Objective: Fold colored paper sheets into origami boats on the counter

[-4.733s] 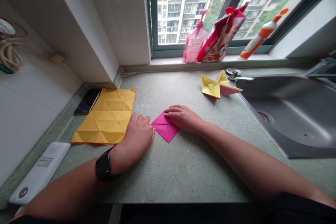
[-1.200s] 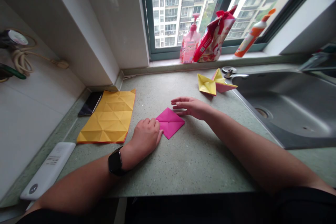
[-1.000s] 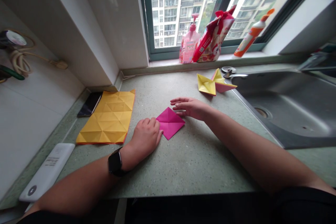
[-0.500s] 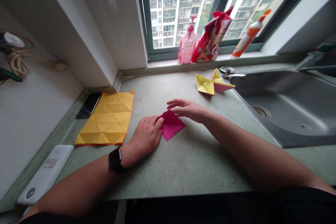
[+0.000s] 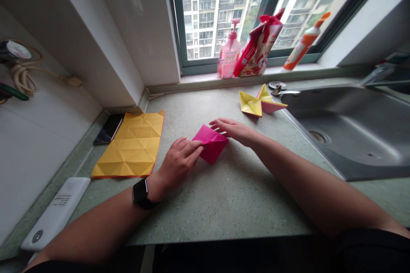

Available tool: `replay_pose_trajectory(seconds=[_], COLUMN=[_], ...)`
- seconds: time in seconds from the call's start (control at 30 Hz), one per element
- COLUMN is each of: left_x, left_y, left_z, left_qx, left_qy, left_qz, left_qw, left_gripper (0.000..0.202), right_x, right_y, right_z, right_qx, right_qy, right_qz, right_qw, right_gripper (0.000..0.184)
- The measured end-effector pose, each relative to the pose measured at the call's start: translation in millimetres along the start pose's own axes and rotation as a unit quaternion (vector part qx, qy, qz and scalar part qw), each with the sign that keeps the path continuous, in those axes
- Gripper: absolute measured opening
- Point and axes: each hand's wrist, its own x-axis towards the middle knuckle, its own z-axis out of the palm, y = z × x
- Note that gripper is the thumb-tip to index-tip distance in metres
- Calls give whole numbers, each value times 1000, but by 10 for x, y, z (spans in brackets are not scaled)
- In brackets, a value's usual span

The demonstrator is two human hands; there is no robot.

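speckled green counter (image 5: 224, 204) runs beneath the window (image 5: 208, 13) to a steel sink (image 5: 349, 115). near its middle, between the two hands, sits a folded pink paper (image 5: 214, 151), its crease slanting up toward the right. the left hand (image 5: 179, 162) has its fingers closed on the paper's left corner; the thumb is mostly hidden. the right hand (image 5: 235, 131) reaches to the upper right edge, fingers a little parted and partly behind the paper, so i cannot tell whether they grip it. a second or so ago the paper lay flat as a diamond with a level crease, the right hand just off it; now it is turned and looks slightly raised. creased yellow sheets (image 5: 131, 145) beside the phone (image 5: 109, 129) and the yellow-and-pink folded shape (image 5: 251, 104) near the sink have not moved on the counter.
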Motion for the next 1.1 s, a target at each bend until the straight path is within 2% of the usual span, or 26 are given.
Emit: replay_pose_trajectory(seconds=[0.13,0.27,0.47,0.6,0.73,0.87,0.97,1.03,1.1], left_x=[0,3,2,-4,-10,2,16,21,22], left_y=[1,2,10,-3,-4,14,20,16,7], left_z=[2,22,12,25,40,17,-11,-14,2], left_qx=[24,45,25,-2,-30,-81,-142,-169,-191], left_qy=[-15,-2,0,4,15,40,94,143,169], left_qz=[0,-12,-49,-69,-72,-79,-116,-143,-163], left_qw=[1000,999,998,998,997,993,979,965,953], left_gripper=[45,40,51,55,53,35,16,23,36], right_x=[-5,-12,-78,-92,-81,-77,-87,-101,-123], right_y=[-11,-62,-142,-152,-126,-107,-116,-130,-147], right_z=[14,15,45,87,111,118,135,155,185], right_qx=[28,94,120,109,89,82,80,76,69], right_qy=[0,-20,-56,-69,-51,-28,-16,-13,-16], right_qz=[-9,-34,-113,-127,-142,-155,-157,-154,-154], right_qw=[1000,995,985,983,985,984,984,985,986], right_gripper=[53,69,59,59,50,42,39,38,36])
